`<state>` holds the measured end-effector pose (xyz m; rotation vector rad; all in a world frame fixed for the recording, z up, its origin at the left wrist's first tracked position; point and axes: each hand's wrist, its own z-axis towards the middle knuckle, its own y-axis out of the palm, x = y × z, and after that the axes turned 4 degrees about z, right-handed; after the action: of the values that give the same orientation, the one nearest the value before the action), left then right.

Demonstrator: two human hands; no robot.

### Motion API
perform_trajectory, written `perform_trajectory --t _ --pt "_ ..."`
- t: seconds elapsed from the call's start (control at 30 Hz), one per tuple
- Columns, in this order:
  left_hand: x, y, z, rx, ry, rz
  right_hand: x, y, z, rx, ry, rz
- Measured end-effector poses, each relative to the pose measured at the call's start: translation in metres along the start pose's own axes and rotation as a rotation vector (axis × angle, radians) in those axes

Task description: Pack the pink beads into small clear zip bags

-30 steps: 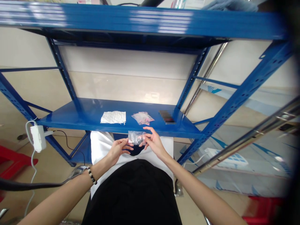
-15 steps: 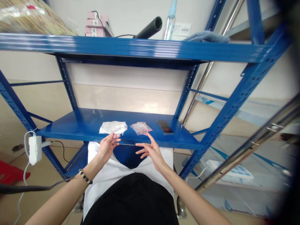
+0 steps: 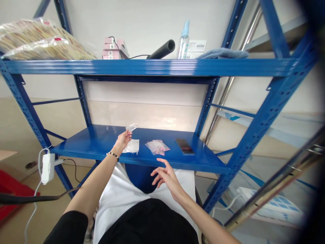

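Note:
My left hand is raised over the blue shelf and pinches a small clear plastic bag at its fingertips. Just below that hand lies a white flat packet on the shelf. To its right rests a clear bag with pink bits. My right hand hovers in front of the shelf's front edge with fingers spread and nothing in it.
A dark small item lies on the shelf at the right. The upper shelf carries a big bag of packets, pink boxes, a black tube, a spray bottle and a blue cloth. A white adapter hangs at the left.
The small clear bag, held by both hands a second ago, now hangs from my left hand alone, raised over the shelf. My right hand let go and dropped back. The view tilted upward.

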<state>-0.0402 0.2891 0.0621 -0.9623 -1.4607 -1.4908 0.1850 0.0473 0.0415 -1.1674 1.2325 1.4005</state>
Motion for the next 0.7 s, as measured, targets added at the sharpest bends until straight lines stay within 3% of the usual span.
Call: perform_trajectory --t 0.3,0.7 --pt "-0.012 -0.004 0.049 -0.108 -0.039 0.401 0.014 -0.002 0.006 -0.124 0.002 -0.001" --pt "-0.016 0.010 0.078 -0.200 0.040 0.679 0.015 0.002 -0.002 -0.148 -0.002 -0.004"
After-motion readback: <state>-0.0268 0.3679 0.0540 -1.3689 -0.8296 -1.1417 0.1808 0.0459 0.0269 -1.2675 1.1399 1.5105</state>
